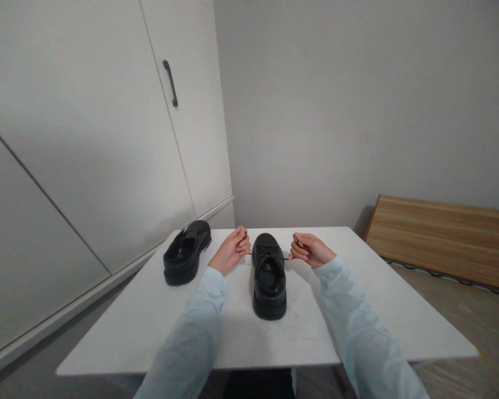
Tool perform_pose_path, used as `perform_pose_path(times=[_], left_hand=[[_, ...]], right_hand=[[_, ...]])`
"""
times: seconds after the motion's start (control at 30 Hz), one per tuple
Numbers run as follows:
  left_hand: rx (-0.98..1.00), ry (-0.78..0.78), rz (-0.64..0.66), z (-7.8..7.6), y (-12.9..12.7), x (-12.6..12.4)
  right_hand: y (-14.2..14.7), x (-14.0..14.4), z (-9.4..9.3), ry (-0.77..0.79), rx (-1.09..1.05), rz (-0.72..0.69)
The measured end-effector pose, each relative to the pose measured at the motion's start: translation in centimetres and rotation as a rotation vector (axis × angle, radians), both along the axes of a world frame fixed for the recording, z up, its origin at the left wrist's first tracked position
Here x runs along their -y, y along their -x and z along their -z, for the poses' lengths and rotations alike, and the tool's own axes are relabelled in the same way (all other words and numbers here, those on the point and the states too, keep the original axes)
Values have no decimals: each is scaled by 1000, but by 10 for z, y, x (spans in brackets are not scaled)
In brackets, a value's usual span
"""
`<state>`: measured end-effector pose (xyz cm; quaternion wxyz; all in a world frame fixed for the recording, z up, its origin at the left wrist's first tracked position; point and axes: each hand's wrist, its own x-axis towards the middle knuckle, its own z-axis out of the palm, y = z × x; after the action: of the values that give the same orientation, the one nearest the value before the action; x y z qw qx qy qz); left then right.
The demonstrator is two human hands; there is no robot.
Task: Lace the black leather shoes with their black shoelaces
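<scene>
A: Where is the shoe (269,277)?

B: It sits in the middle of the white tabletop (158,327), toe pointing away, right between the two hands.

A: What are the hands doing?

B: The left hand (232,250) is curled shut, pinching one end of the black lace (290,257). The right hand (310,249) is curled shut too, pinching the other end. The lace is pulled out to both sides, and it looks tight.

A: What could go wrong?

B: I think if one hand pulls harder, the shoe could slide or tip over sideways, since nothing holds it down. The lace ends are thin, so one could slip out of the fingers.

A: Anything else close by?

B: The other shoe (187,252) lies to the left, near the left hand but not touching it. A big sideways pull could bump an elbow into it. A white cupboard (108,138) stands behind.
</scene>
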<state>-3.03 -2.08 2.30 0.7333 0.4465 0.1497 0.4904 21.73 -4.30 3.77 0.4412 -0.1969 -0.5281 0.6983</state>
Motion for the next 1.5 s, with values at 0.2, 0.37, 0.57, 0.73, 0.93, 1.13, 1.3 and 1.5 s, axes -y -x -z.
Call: perform_pose_path(times=[0.2, 0.37, 0.57, 0.73, 0.93, 1.13, 1.3, 1.5], left_hand=[[-50, 80, 3, 3, 3, -3], [-79, 78, 16, 3, 3, -3], [-87, 40, -32, 1, 1, -1], [-145, -29, -92, -6, -4, 4], [-474, -210, -157, -15, -12, 16], [-751, -481, -158, -11, -14, 11], [-882, -572, -154, -5, -12, 4], [-933, -599, -190, -6, -8, 3]], right_hand=[[-4, -3, 4, 41, 37, -13], [-4, -4, 6, 53, 65, -12], [-1, -2, 2, 34, 5, 84], [3, 1, -2, -44, 13, 184], [7, -1, 2, -270, 382, 259], [14, 0, 10, -443, 669, 230], [16, -1, 15, -576, 825, 263], [15, 2, 9, -580, 877, 268]])
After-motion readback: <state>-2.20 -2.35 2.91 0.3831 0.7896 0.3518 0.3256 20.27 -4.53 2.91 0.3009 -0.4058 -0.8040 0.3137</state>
